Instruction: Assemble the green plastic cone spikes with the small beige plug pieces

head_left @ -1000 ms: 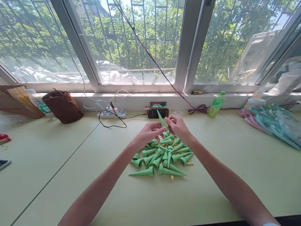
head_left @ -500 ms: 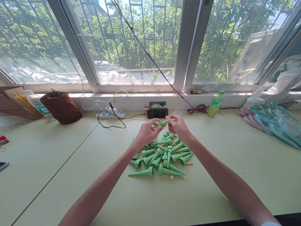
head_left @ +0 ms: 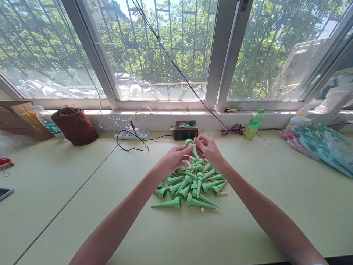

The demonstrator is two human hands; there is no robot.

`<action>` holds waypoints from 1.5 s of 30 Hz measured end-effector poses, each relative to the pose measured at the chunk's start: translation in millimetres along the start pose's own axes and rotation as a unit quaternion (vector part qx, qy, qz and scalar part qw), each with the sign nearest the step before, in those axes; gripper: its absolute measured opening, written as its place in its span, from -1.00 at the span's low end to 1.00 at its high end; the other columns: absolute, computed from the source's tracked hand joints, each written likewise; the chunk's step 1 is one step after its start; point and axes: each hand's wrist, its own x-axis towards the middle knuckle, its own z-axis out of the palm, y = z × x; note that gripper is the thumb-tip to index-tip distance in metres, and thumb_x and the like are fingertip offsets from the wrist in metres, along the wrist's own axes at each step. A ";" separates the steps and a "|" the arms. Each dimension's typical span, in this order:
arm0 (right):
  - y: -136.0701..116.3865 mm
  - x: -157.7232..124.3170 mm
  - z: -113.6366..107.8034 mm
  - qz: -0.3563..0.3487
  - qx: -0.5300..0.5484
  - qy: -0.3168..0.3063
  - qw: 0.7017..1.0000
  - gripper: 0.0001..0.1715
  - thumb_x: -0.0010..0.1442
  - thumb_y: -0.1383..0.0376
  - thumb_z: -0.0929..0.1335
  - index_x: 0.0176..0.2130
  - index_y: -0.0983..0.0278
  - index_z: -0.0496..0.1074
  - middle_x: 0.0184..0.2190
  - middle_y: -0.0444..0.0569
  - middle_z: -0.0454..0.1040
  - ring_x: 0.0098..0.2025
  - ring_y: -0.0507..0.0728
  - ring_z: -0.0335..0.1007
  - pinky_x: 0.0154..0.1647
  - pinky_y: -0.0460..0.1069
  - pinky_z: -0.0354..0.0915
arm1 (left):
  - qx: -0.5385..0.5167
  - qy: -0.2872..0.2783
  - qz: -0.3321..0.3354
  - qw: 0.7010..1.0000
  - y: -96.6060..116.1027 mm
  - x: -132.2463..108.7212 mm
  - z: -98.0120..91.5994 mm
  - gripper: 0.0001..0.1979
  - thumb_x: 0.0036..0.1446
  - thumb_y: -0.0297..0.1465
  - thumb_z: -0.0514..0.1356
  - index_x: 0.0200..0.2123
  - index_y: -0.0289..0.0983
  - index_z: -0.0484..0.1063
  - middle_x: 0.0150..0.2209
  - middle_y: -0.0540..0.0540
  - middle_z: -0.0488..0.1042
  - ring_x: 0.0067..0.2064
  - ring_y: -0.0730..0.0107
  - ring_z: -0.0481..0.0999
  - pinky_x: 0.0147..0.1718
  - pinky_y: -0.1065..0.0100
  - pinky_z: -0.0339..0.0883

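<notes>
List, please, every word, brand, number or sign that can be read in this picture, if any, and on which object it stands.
No text is readable.
Clear bottle: marks on its green label, too small.
Green-capped bottle: label too blurred.
Black device: faint marks on its screen, too small.
Green cones: no lettering visible.
</notes>
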 end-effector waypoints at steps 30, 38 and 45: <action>1.8 1.9 0.2 0.005 0.013 0.026 1.000 -0.46 0.09 -0.11 0.44 -0.46 0.23 0.23 -0.75 -0.33 0.11 -0.74 -0.11 -0.03 -0.74 -0.15 -0.06 | 0.207 0.074 0.001 0.976 6.1 -0.8 -2.0 -0.25 0.14 0.24 -0.06 -0.41 -0.36 0.49 -0.34 -0.22 0.54 -0.47 0.35 0.51 -0.67 0.45 0.21; -1.2 -1.1 2.2 0.007 -0.015 -0.027 0.999 -0.47 0.09 -0.11 0.43 -0.46 0.22 0.22 -0.76 -0.31 0.19 -0.74 -0.09 0.02 -0.72 -0.15 -0.02 | 0.146 0.028 0.034 0.988 7.9 -4.1 3.7 -0.42 0.09 0.09 0.20 -0.25 -0.38 0.50 -0.30 -0.18 0.48 -0.45 0.47 0.45 -0.64 0.53 0.22; 7.1 2.0 1.3 0.038 -0.031 -0.011 0.999 -0.47 0.09 -0.09 0.42 -0.51 0.21 0.19 -0.81 -0.30 0.17 -0.78 -0.09 0.00 -0.77 -0.15 -0.07 | 0.391 0.124 0.207 0.888 -4.9 0.1 5.1 -0.63 0.18 -0.08 0.21 -0.37 -0.30 0.41 -0.44 -0.04 0.41 -0.43 0.43 0.43 -0.56 0.46 0.27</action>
